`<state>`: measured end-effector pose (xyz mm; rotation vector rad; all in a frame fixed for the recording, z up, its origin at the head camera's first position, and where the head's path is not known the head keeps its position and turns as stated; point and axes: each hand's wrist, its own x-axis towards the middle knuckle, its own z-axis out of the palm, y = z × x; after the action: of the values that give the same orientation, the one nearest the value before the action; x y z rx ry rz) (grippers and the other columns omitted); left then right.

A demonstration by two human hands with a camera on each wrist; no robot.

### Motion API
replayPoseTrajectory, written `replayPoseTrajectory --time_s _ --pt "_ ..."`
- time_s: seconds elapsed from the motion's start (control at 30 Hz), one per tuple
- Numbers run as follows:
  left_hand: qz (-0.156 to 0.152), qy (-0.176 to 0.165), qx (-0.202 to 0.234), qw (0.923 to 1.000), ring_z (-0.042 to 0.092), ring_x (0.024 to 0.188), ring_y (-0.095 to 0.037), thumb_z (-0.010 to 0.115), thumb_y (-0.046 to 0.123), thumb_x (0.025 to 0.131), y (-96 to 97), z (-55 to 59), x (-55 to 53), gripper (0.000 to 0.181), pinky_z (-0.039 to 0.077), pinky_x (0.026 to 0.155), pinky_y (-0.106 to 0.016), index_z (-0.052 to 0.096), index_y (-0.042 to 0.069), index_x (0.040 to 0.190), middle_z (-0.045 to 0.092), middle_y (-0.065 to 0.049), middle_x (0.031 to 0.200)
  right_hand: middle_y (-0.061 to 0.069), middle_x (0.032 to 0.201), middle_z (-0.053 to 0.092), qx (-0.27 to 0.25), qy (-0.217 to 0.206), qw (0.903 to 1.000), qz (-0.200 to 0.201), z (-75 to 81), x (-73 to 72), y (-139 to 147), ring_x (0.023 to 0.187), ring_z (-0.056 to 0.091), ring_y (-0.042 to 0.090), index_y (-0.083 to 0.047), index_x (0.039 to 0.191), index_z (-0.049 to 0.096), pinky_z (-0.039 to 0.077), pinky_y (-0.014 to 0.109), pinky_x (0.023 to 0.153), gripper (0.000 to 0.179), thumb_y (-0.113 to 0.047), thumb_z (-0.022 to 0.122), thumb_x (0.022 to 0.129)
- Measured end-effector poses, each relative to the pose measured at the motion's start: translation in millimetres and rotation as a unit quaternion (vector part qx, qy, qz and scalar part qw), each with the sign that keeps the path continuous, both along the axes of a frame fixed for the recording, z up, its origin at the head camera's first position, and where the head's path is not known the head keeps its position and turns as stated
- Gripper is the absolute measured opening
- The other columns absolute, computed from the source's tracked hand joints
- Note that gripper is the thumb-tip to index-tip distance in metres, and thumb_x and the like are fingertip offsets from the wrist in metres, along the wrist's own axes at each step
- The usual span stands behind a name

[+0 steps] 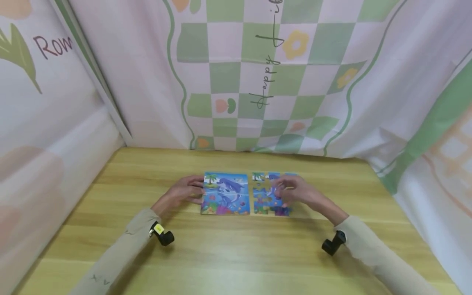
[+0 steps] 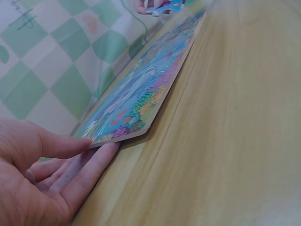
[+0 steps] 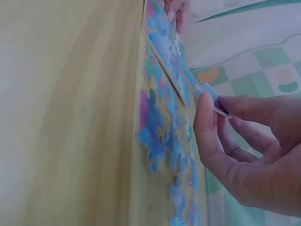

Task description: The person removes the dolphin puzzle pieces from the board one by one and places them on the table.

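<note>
A flat dolphin picture board [image 1: 226,194] lies left of centre on the table. My left hand [image 1: 183,189] pinches its left edge, thumb on top and fingers underneath, as the left wrist view shows; the board [image 2: 136,94] shows a shadow below its near corner. To the right of it, jigsaw pieces [image 1: 261,209] of a similar sea picture form a partial layout, with wood-coloured gaps between them. Over these pieces, my right hand [image 1: 299,191] holds a blue puzzle piece [image 3: 209,94] between thumb and fingertips, seen in the right wrist view. It partly covers the layout's right side in the head view.
The wooden table [image 1: 221,254] extends in front of the puzzle and to both sides. A checkered curtain [image 1: 258,82] hangs along the back edge, with pale printed cloth [image 1: 55,102] at the left. Small black cameras [image 1: 333,243] sit on both wrists.
</note>
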<state>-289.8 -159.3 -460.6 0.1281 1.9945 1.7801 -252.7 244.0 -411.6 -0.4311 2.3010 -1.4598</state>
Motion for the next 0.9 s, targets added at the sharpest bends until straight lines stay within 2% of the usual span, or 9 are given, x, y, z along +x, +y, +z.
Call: replayPoseTrajectory --time_s 0.13,0.27,0.4,0.63,0.9 --pt "-0.002 -0.002 -0.009 1.0 0.068 0.109 -0.03 0.061 -0.005 0.099 -0.1 -1.1 0.3 0.062 0.068 0.087 -0.038 0.037 -0.007 0.157 0.048 -0.032 0.146 0.022 0.113 0.064 0.003 -0.007 1.0 0.003 -3.8 6.1 7.0 0.089 0.069 0.026 0.013 0.134 0.055 0.07 0.044 0.075 0.04 -0.006 0.065 0.101" --pt "-0.001 0.001 -0.006 1.0 0.067 0.113 -0.035 0.061 -0.006 0.099 0.6 -0.8 -1.1 0.062 0.069 0.087 -0.038 0.037 -0.008 0.156 0.047 -0.033 0.146 0.02 0.112 0.068 0.013 -0.012 0.9997 -0.017 -3.4 8.2 15.3 0.088 0.07 0.024 0.012 0.131 0.057 0.07 0.042 0.075 0.039 -0.009 0.067 0.101" --pt "0.001 0.005 -0.006 1.0 0.068 0.11 -0.033 0.06 -0.007 0.099 1.4 -0.8 -1.3 0.061 0.069 0.086 -0.038 0.038 -0.009 0.156 0.049 -0.033 0.145 0.019 0.107 0.071 0.024 -0.03 0.9985 -0.039 0.8 10.1 28.3 0.085 0.071 0.024 0.012 0.125 0.058 0.069 0.04 0.075 0.034 -0.007 0.068 0.098" --pt "-0.001 0.005 -0.002 1.0 0.069 0.1 -0.027 0.06 -0.009 0.098 -0.5 -3.3 1.5 0.062 0.069 0.085 -0.037 0.036 -0.01 0.155 0.049 -0.034 0.143 0.016 0.099 0.071 0.038 -0.045 0.998 -0.022 1.8 18.4 51.9 0.079 0.071 0.022 0.017 0.122 0.054 0.069 0.039 0.072 0.033 -0.005 0.066 0.101" --pt "-0.004 0.006 -0.005 1.0 0.066 0.112 -0.033 0.06 -0.007 0.099 0.6 -1.3 -1.6 0.063 0.068 0.088 -0.038 0.035 -0.009 0.157 0.047 -0.032 0.145 0.015 0.092 0.072 0.062 -0.041 0.9957 -0.056 -1.5 22.1 62.1 0.076 0.07 0.022 0.017 0.117 0.053 0.07 0.038 0.07 0.027 0.002 0.066 0.098"
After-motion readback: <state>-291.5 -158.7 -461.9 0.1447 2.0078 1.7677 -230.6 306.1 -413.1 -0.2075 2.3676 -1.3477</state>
